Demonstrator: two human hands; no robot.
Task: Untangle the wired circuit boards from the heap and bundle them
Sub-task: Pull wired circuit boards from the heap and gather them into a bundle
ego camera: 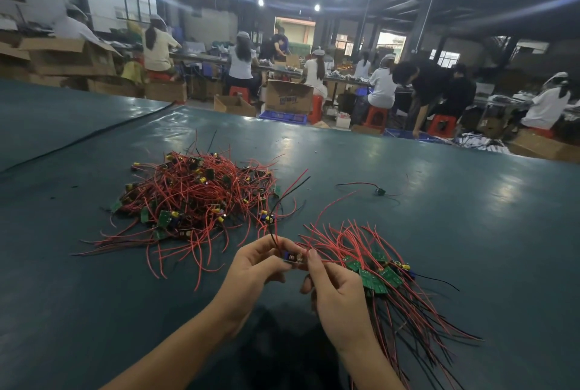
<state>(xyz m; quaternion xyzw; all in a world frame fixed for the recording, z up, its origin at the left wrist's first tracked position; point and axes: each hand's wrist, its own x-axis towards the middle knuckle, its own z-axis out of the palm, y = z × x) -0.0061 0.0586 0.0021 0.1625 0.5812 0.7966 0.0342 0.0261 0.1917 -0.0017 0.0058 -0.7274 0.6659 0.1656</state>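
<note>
Tangled red-wired heap [191, 201] left, sorted bundle [376, 267] right, one board [292, 257] lifted

red wires [201, 198], green boards [373, 279], teal table [439, 201]

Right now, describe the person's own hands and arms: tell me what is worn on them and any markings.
The left hand and right hand are bare, with no gloves, rings, watch or bracelet visible. The left forearm and right forearm are bare too, with no sleeve showing down to the picture's bottom edge. No markings show. The nails in view look unpainted.
</note>
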